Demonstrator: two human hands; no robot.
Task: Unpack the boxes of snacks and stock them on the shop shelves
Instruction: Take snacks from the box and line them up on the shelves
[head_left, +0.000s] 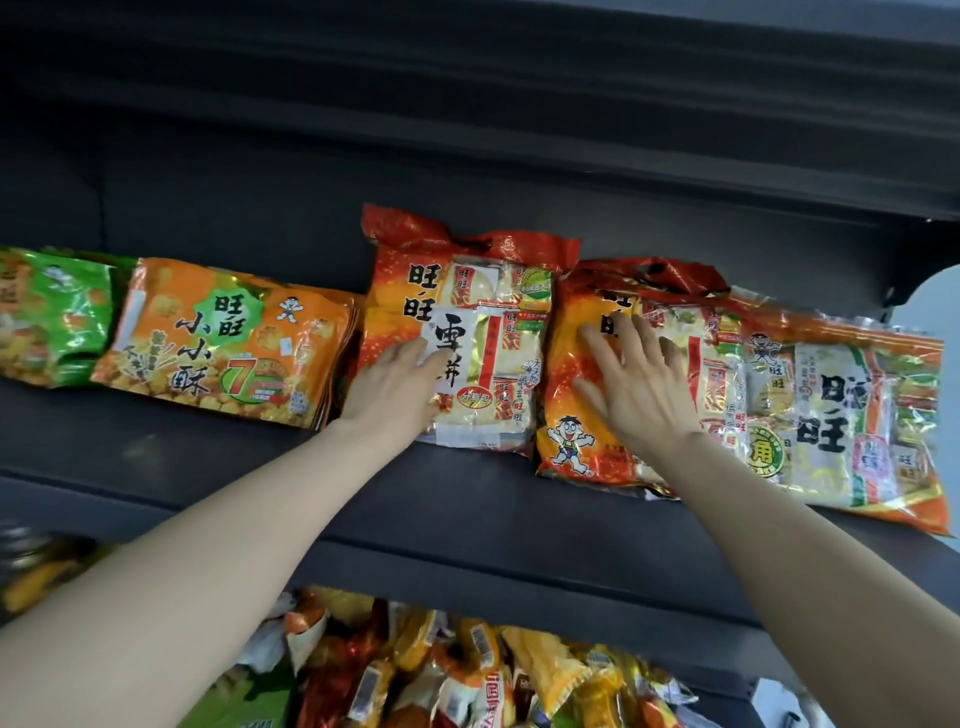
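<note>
Head view. A dark grey metal shelf carries a row of foil snack bags lying flat, tops toward the back wall. From the left edge we log a shiny green foil bag, an orange foil bag of small puffs, then three rice-cracker bags.

The red-orange cracker bag with the clear window sits furthest back. The red-orange bag with the cartoon boy lies nearer the front edge. It meets the wide clear-fronted cracker bag toward the right edge; which overlaps which we cannot tell.

The left hand rests flat on the windowed bag, fingers straight, pinching nothing. The right hand lies palm down on the cartoon-boy bag, fingers spread, gripping nothing. The hands are apart, one bag each.

We judge the step in hand to be squaring these two bags into the row.
- Press lightly, since the crackers are likely brittle.
- Slide the bags, do not lift them.
- Bring the bottom seams level and parallel to the front edge.
- Close up against the orange bag.
- Separate the right-hand pair so each face reads.

Below the front edge is a heap of mixed foil packets, too blurred to identify
</note>
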